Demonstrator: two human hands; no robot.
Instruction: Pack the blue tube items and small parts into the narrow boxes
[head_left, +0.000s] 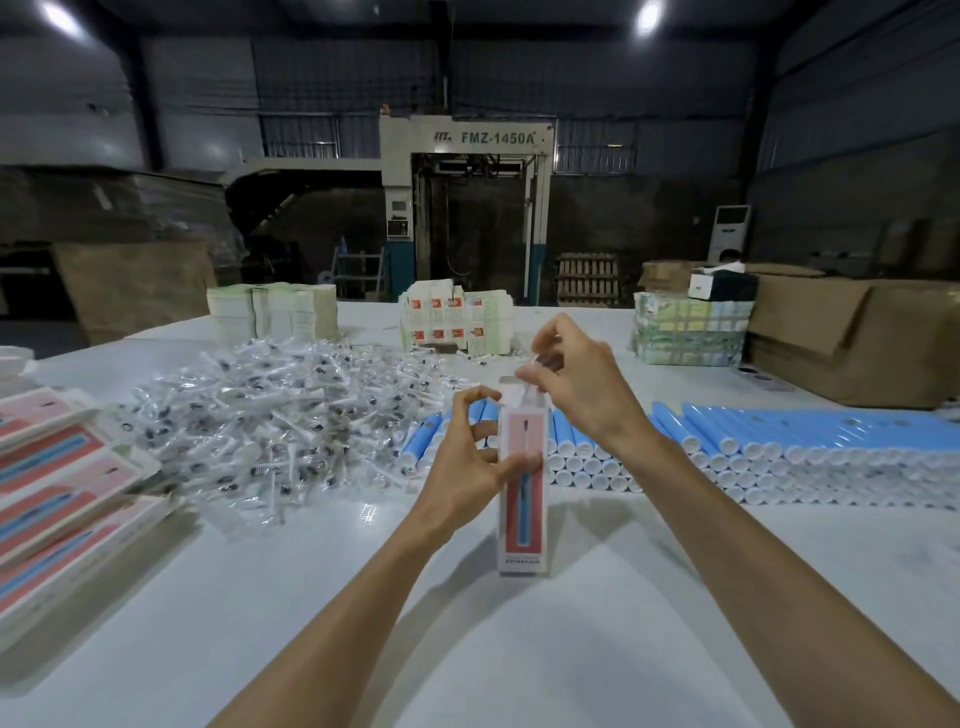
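Narrow box (522, 519) upright at 12 o'clock | our left hand (467, 462) clamps it steady | right hand (571, 384) pinches small part (535, 364) over its open top | blue tubes (779, 441) wait at 2 o'clock

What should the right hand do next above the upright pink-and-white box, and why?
Probably lower the small clear-wrapped part into the narrow pink-and-white cardboard box: the left hand steadies it upright on the white table, its top looks open, and the right hand pinches the part just above the opening.
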